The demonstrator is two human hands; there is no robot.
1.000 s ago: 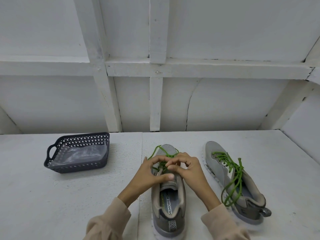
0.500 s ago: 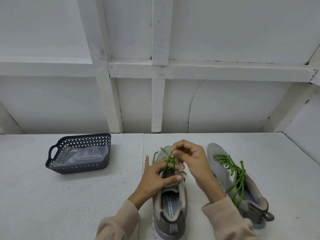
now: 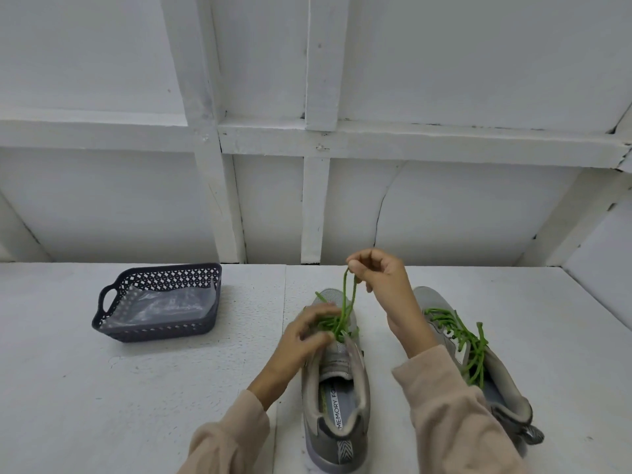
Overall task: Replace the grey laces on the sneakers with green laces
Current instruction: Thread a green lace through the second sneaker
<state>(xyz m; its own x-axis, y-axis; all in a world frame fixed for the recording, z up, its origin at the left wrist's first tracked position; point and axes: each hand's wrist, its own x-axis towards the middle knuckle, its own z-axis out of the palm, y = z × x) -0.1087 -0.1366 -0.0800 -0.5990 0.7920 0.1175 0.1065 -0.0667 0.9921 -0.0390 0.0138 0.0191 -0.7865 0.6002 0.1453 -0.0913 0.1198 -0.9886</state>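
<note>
Two grey sneakers stand on the white table. The near sneaker (image 3: 337,398) points away from me, with a green lace (image 3: 346,302) threaded across its front. My right hand (image 3: 379,278) pinches a loop of this lace and holds it raised above the shoe's toe. Blurred by motion, my left hand (image 3: 304,333) lies over the laced part of the same shoe, its fingers touching the lace. The second sneaker (image 3: 499,378) sits to the right, fully threaded with its own green lace (image 3: 461,340), whose ends hang loose.
A dark perforated plastic basket (image 3: 160,331) with a clear plastic bag (image 3: 164,306) inside stands at the left of the table. A white panelled wall (image 3: 307,200) closes off the back edge.
My right hand has lifted the green lace loop from the shoe up above its toe. My left hand has shifted on the laced area and is blurred.
</note>
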